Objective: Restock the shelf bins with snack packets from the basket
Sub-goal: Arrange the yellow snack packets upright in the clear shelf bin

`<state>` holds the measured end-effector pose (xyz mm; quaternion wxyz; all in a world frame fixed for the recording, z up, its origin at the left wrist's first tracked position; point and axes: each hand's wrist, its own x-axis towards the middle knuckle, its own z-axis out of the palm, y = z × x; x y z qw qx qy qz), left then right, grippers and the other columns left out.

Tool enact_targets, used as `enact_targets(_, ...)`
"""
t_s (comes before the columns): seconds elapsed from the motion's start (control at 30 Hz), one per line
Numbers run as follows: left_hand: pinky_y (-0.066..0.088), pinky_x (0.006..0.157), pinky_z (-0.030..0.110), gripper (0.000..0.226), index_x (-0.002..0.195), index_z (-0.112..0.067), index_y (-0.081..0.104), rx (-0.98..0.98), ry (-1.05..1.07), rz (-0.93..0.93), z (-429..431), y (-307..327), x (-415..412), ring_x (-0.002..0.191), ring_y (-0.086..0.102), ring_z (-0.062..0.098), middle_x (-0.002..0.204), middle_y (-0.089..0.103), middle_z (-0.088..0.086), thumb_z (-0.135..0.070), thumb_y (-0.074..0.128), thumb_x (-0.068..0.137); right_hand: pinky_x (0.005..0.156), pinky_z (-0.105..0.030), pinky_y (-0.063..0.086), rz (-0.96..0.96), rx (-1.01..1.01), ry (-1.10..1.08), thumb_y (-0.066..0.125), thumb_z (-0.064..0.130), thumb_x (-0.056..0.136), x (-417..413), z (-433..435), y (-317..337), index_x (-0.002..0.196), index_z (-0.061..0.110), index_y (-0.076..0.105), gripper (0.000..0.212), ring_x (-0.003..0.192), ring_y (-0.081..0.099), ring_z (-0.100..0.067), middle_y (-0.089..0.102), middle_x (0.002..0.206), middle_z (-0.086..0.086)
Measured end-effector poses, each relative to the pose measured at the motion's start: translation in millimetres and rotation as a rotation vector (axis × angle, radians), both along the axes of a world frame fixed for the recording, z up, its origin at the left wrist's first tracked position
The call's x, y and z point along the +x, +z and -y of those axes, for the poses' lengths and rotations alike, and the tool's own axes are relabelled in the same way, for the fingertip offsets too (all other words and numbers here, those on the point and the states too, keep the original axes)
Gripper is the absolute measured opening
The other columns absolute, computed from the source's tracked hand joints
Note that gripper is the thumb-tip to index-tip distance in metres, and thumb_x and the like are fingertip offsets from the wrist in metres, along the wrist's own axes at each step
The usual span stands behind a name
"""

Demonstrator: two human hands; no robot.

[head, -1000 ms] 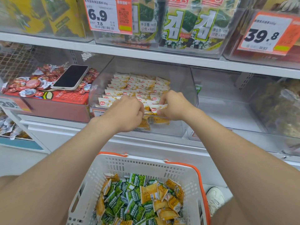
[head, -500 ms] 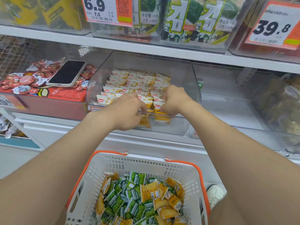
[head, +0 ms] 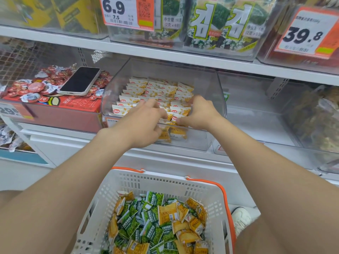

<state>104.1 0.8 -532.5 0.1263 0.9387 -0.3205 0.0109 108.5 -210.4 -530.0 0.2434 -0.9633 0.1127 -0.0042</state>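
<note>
Shop shelving (head: 165, 52) fills the view, white boards carrying clear bins on two levels. Below it, nearest me, a white basket (head: 165, 178) with orange handles holds a loose heap of green and yellow packets (head: 154, 230). On the lower shelf, centre, sits the clear bin (head: 211, 85) being worked; rows of yellow-and-white packets (head: 156, 90) stand upright in it, front to back. To its left is a red carton (head: 55, 105) topped with red foil-lidded cups (head: 36, 87). Above, green seaweed packs (head: 220, 24) fill an upper bin. Both forearms reach over the basket into the front of the clear bin. Left hand (head: 145, 123): fingers curled down onto the front row, gripping packets there; the back of the hand hides the thumb. Right hand (head: 201, 114): just beside the left one, thumb and curled fingers pinching the front packets. The two hands are close together, not touching. A dark phone (head: 80, 80) lies face up on the cups. Orange price tag reading 6.9 (head: 126, 11) hangs top centre; another reading 39.8 (head: 304, 35) top right. A white shoe (head: 241, 219) shows right of the basket.
</note>
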Motion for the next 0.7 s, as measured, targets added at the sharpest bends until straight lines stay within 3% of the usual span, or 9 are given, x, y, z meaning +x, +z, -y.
enact_targets(0.07,0.046,0.095,0.049,0.038,0.120,-0.024,0.063,-0.091,-0.002,0.153,-0.9,2.5,-9.2,0.111,0.047,0.030,0.119,0.046,0.003,-0.011,0.061,0.085,0.077,-0.033,0.044,0.181,-0.094,0.021,0.075,0.029,0.087,-14.1,-6.4,10.0,0.128,0.009,0.051,0.052,0.110,0.060,-0.035,0.062,0.117,-0.015)
enact_targets(0.17,0.047,0.078,0.045,0.027,0.098,-0.024,0.059,-0.273,0.044,0.309,-1.2,2.2,-28.8,0.096,0.051,0.027,0.101,0.048,-0.002,-0.006,0.064,0.080,0.076,-0.033,0.046,0.413,-0.133,0.143,0.059,0.017,0.086,-49.9,-26.8,24.5,0.108,0.017,0.063,0.023,0.096,0.064,-0.026,0.070,0.093,-0.001)
enact_targets(0.27,0.052,0.067,0.038,0.018,0.083,-0.031,0.059,-0.299,0.170,0.104,-3.8,-8.7,-45.0,0.081,0.061,0.021,0.076,0.061,-0.012,-0.015,0.065,0.078,0.076,-0.035,0.056,0.343,-0.085,0.277,0.057,0.025,0.081,-92.7,-48.4,24.0,0.086,0.024,0.066,0.010,0.079,0.066,-0.022,0.068,0.072,0.005)
enact_targets(0.33,0.055,0.068,0.035,0.013,0.077,-0.031,0.062,-0.103,0.175,-0.132,-8.2,-26.5,-51.5,0.078,0.064,0.019,0.074,0.065,-0.011,-0.019,0.067,0.078,0.071,-0.037,0.057,0.239,-0.135,0.368,0.056,0.028,0.081,-115.5,-57.0,10.7,0.081,0.023,0.066,0.012,0.077,0.065,-0.023,0.067,0.072,0.003)
enact_targets(0.4,0.060,0.076,0.039,0.007,0.079,-0.029,0.066,0.233,0.144,-0.347,-13.8,-51.1,-58.1,0.082,0.068,0.020,0.084,0.069,-0.006,-0.024,0.070,0.081,0.064,-0.037,0.056,0.106,-0.225,0.457,0.056,0.029,0.084,-132.9,-63.2,-6.4,0.084,0.021,0.066,0.013,0.078,0.065,-0.028,0.065,0.077,0.000)
enact_targets(0.47,0.062,0.081,0.040,0.006,0.094,-0.022,0.073,0.530,0.104,-0.540,-16.9,-76.6,-68.1,0.082,0.068,0.020,0.090,0.071,-0.002,-0.024,0.071,0.088,0.055,-0.032,0.045,-0.075,-0.338,0.554,0.057,0.026,0.089,-147.8,-69.4,-25.2,0.087,0.018,0.061,0.010,0.072,0.058,-0.029,0.052,0.076,-0.002)
enact_targets(0.53,0.062,0.075,0.037,0.022,0.113,-0.010,0.069,0.714,0.105,-0.660,-17.7,-102.4,-76.5,0.079,0.065,0.020,0.095,0.070,0.003,-0.022,0.067,0.096,0.048,-0.029,0.029,-0.185,-0.451,0.656,0.056,0.020,0.093,-159.0,-76.5,-42.8,0.074,0.019,0.046,0.021,0.060,0.046,-0.024,0.038,0.072,-0.001)
enact_targets(0.6,0.054,0.061,0.029,0.031,0.129,-0.007,0.057,0.738,0.177,-0.681,-25.6,-136.3,-81.7,0.075,0.063,0.020,0.109,0.067,0.008,-0.015,0.060,0.100,0.047,-0.028,0.029,-0.239,-0.525,0.737,0.056,0.015,0.094,-164.6,-83.7,-59.4,0.069,0.022,0.032,0.035,0.058,0.044,-0.022,0.038,0.072,0.000)
enact_targets(0.7,0.054,0.067,0.031,0.033,0.126,-0.008,0.062,0.647,0.324,-0.605,-52.0,-200.9,-83.8,0.077,0.063,0.019,0.089,0.060,0.004,-0.007,0.052,0.095,0.049,-0.030,0.036,-0.310,-0.567,0.820,0.056,0.010,0.096,-163.3,-93.6,-80.9,0.074,0.021,0.035,0.032,0.059,0.046,-0.019,0.042,0.076,-0.001)
